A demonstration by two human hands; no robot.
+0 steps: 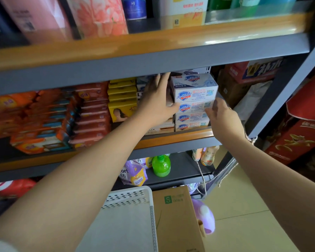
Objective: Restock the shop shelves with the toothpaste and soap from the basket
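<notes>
The grey shelf (153,57) fills the frame, its orange lip running from left edge to upper right. Low at centre the white basket (127,199) sits beside a brown carton (175,215); I cannot see what is in it. At centre right of the frame the soap stack (193,108) stands on the middle shelf, white boxes piled several high. My left hand (158,99) lies against the stack's left side, fingers straight and spread, thumb at the front face. My right hand (220,117) is at the stack's lower right corner, fingers curled toward the boxes; I cannot tell whether they are pinching one or only nudging it. The top box (195,87) sits slightly skewed on the ones below. I judge these cartons light and stiff, with smooth printed faces that slide easily on one another, so the best hold is across the short ends, squeezing gently, with the pile steadied from the side.
</notes>
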